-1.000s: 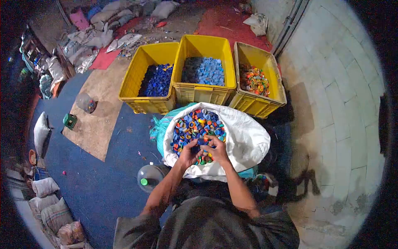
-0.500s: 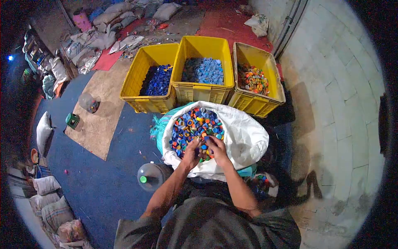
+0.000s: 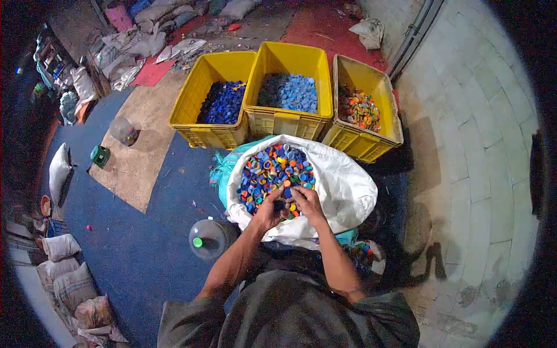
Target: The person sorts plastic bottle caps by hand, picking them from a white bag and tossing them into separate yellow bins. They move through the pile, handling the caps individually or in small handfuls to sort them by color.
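A white sack [image 3: 345, 180] with its mouth rolled open holds many mixed-colour bottle caps [image 3: 270, 174]. Over the near part of the caps, my left hand [image 3: 270, 210] has its fingers curled, with dark blue caps at them. Close beside it on the right, my right hand [image 3: 307, 203] pinches a dark blue cap [image 3: 288, 192] between thumb and fingers. An orange cap shows just above the fingertips. Beyond the sack stand three yellow crates: the left crate [image 3: 191, 87] has dark blue caps, the middle crate [image 3: 290, 58] light blue ones, the right crate [image 3: 348, 72] orange and mixed ones.
A large clear bottle [image 3: 217, 238] with a green cap lies left of the sack. Farther left are a green container [image 3: 100, 155], a clear jug [image 3: 123, 131] and a white bag [image 3: 60, 168]. A block wall [image 3: 481, 162] runs along the right.
The view has shifted slightly. Both hands remain close together over the caps; the dark blue cap and an orange cap now show more clearly at the fingertips.
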Demonstrator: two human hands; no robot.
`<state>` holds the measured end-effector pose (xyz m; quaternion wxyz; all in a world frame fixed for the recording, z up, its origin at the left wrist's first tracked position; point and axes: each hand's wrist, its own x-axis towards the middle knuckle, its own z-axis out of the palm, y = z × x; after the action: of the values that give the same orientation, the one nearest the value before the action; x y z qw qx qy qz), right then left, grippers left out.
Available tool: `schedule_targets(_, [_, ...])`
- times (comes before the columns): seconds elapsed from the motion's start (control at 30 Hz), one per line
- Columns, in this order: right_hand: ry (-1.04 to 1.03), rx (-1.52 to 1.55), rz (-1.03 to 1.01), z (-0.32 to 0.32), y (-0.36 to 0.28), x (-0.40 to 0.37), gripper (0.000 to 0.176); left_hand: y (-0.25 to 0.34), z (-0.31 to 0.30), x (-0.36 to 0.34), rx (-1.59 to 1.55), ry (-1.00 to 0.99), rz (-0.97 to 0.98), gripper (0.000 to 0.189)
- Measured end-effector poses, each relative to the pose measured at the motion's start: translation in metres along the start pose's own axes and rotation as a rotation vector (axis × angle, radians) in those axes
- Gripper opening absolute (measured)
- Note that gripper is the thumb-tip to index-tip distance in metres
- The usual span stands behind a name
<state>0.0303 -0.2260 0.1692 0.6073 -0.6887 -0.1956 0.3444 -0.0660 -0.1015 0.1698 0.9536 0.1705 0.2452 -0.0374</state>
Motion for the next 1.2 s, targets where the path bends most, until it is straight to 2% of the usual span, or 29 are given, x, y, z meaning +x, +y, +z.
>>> schedule_targets(0.03, [0.012,-0.030,-0.036,0.001,0.001,0.001,0.036,0.002,-0.002,0.001,-0.005,-0.009,-0.022,0.031])
schedule_targets(0.13, [0.268,-0.264,-0.327,0.016,-0.017,-0.005,0.027,0.008,0.002,-0.005,-0.120,0.007,-0.075,0.026])
schedule_targets(0.23, [0.296,-0.430,-0.415,0.021,-0.025,-0.010,0.029,0.011,0.024,-0.018,-0.099,0.057,0.038,0.026])
schedule_targets(0.37, [0.341,-0.598,-0.522,0.029,-0.027,-0.007,0.032,0.004,0.011,-0.009,-0.214,-0.013,0.017,0.024])
schedule_targets(0.43, [0.325,-0.591,-0.467,0.031,-0.032,-0.006,0.031,0.004,0.001,-0.006,-0.247,-0.100,-0.017,0.023])
schedule_targets(0.6, [0.354,-0.601,-0.402,0.035,-0.038,-0.007,0.032,0.007,-0.002,-0.004,-0.276,-0.054,-0.009,0.024])
schedule_targets(0.8, [0.281,-0.632,-0.413,0.034,-0.030,0.000,0.037,0.007,-0.008,0.000,-0.303,-0.021,0.003,0.023])
schedule_targets(0.93, [0.278,-0.637,-0.430,0.033,-0.031,0.003,0.037,0.009,-0.010,0.002,-0.288,-0.074,0.024,0.020])
schedule_targets(1.03, [0.284,-0.616,-0.431,0.033,-0.032,0.002,0.036,0.008,-0.004,0.001,-0.304,0.011,0.025,0.022])
schedule_targets(1.2, [0.293,-0.614,-0.451,0.033,-0.027,0.003,0.034,0.005,-0.013,0.007,-0.307,-0.016,0.019,0.021])
